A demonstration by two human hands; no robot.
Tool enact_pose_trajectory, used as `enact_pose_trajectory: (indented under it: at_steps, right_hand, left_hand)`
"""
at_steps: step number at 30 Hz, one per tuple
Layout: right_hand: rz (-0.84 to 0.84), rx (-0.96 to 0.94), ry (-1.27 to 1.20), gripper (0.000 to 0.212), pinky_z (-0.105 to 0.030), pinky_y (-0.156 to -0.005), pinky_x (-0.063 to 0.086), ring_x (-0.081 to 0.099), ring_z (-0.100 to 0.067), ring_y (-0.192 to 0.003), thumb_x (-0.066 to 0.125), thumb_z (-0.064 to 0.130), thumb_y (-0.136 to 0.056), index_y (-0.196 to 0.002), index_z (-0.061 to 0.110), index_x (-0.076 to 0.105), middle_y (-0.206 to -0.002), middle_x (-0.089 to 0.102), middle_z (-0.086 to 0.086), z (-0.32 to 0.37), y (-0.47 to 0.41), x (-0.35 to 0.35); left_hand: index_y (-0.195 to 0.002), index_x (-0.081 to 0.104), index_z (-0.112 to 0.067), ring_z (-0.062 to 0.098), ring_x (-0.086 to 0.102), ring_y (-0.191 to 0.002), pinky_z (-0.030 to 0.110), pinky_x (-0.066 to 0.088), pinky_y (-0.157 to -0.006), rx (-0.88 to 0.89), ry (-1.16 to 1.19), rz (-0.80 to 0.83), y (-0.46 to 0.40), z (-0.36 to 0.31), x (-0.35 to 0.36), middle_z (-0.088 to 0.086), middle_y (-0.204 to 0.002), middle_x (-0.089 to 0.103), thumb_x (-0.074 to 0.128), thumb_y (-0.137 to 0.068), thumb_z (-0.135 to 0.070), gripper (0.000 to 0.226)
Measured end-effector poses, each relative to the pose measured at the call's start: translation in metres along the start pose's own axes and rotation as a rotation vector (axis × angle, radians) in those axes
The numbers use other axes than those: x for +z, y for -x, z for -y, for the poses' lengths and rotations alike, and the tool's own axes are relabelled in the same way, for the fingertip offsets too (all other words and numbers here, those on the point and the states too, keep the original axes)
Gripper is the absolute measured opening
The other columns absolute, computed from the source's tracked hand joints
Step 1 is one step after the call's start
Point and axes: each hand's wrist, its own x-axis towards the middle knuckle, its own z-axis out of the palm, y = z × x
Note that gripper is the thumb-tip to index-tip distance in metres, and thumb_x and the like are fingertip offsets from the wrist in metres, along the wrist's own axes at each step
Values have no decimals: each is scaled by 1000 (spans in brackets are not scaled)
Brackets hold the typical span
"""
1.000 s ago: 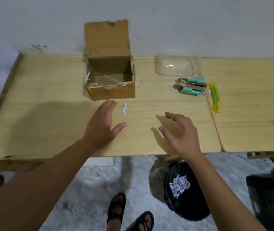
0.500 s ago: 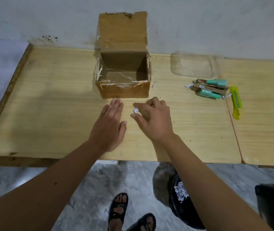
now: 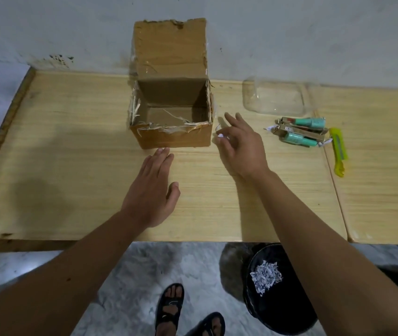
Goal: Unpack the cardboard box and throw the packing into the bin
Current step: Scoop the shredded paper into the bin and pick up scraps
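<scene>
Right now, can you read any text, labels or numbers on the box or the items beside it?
None can be read.
cardboard box: no print visible, only torn tape.
small packets: a label patch, too small and blurred to read.
yellow cutter: no legible marking.

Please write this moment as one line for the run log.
phase: clearing scraps | cardboard box: open, looks empty | right hand: pinching white paper scrap | left hand: open, flat | bin: shredded paper inside

Left hand (image 3: pixel 151 190) lies palm down, fingers straight and together, thumb apart. Right hand (image 3: pixel 239 144) is raised, fingers spread, thumb and forefinger pinching a small white scrap (image 3: pixel 220 135). Both forearms are bare and extended forward.
</scene>
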Motion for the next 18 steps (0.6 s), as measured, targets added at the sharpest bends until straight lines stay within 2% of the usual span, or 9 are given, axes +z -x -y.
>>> enact_pose_trajectory:
  at_steps: [1,3,5,8,11,14,18]
  right_hand:
    - [41,-18,5,22,-30,-120,29,35,-20,-154,65,27,-101,-118,18,75,-157,52,-1,0,-4,3]
    - [63,-51,12,23,-36,-120,39,46,-20,-147,65,26,-101,-120,17,74,-149,60,-1,-1,-5,8]
    - [-19,-57,26,20,-36,-108,49,62,-21,-129,69,23,-97,-113,14,78,-129,73,-2,-4,-1,7]
    - [-85,-11,44,13,-29,-94,51,64,-18,-108,73,22,-94,-103,16,81,-107,77,1,-8,8,-3]
    - [-143,39,14,12,-33,-87,55,67,-15,-94,74,20,-93,-104,17,79,-99,76,1,-15,16,-15]
    - [-234,161,5,18,-37,-85,56,68,-18,-95,68,20,-97,-114,16,73,-100,76,-2,-21,20,-26]
    - [-230,231,117,26,-37,-96,49,59,-27,-114,61,17,-100,-124,12,71,-115,70,-7,-29,22,-29]
  left_hand:
    - [-156,34,8,37,27,-159,52,24,-131,3,0,2,0,1,0,25,-166,33,42,-100,-34,70]
    - [-156,35,8,37,28,-159,52,25,-130,-2,6,-2,-1,2,0,25,-165,34,43,-100,-34,70]
    - [-155,37,8,37,30,-157,52,27,-129,-6,12,-8,-1,1,-1,25,-164,36,44,-99,-34,70]
    - [-152,40,10,40,35,-153,55,33,-125,-4,15,-29,-2,-1,-3,27,-160,40,47,-98,-31,69]
    - [-151,42,11,41,39,-150,55,38,-123,0,9,-28,-2,-4,-4,28,-157,44,49,-97,-30,68]
    - [-149,44,11,40,40,-149,52,38,-124,-6,13,-19,-5,-4,-6,28,-155,46,49,-94,-29,68]
    - [-148,44,10,38,40,-149,49,35,-126,-7,31,-23,-8,-5,-7,26,-153,46,49,-92,-28,68]
